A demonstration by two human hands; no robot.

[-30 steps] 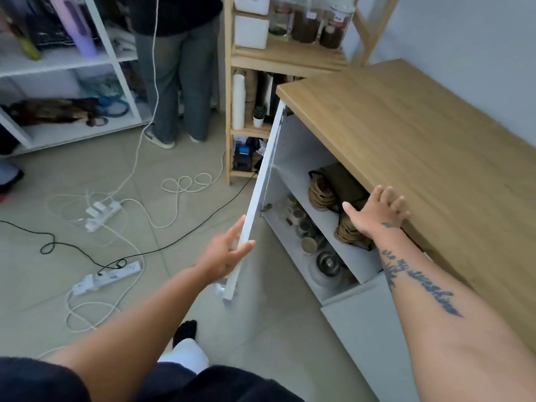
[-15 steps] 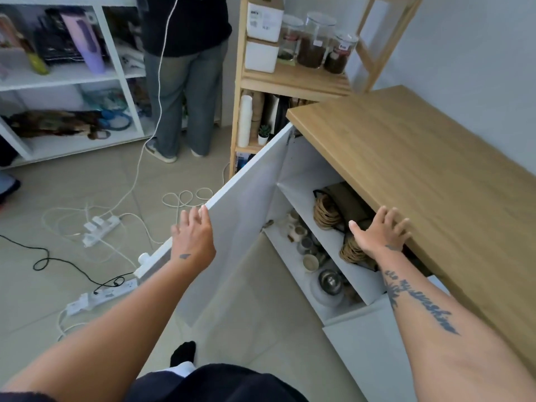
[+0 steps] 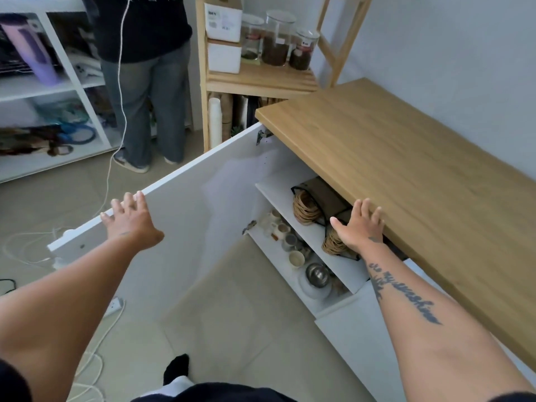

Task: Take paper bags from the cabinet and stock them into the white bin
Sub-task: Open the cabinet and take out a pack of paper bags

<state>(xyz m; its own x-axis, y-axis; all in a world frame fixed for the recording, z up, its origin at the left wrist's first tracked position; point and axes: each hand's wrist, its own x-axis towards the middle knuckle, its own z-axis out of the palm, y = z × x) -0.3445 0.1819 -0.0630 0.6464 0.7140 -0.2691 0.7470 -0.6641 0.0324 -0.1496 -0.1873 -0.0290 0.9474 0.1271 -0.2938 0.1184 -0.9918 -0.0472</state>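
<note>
the open white cabinet [image 3: 220,198] has two shelves under a bare wooden top [image 3: 406,169]. upper shelf [image 3: 278,192] — brown paper bags [image 3: 319,192] with twine handles, stacked toward 2 o'clock. lower shelf [image 3: 269,250] — small cups [image 3: 295,258] and a steel bowl [image 3: 317,274], toward 5 o'clock.

Bare forearms, script tattoo along the right one, small mark on the left wrist, dark clothing, black sock [image 3: 176,367].

Paper bags [image 3: 322,198] on shelf [image 3: 278,192] above bowl [image 3: 317,274]
</note>
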